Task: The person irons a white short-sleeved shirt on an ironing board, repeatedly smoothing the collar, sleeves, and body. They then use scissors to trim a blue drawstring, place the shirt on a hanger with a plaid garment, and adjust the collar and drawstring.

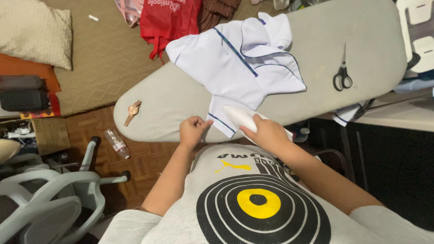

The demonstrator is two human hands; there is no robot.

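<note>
At the near edge of the grey ironing board, the white garment with navy piping is spread, its lower hem overhanging toward the person. The hem should be kept pulled taut and flat while the white iron is pressed along it. The iron is gripped by the closed right hand; the hem's corner is pinched shut in the left hand. The cloth is rumpled, its collar folded
</note>
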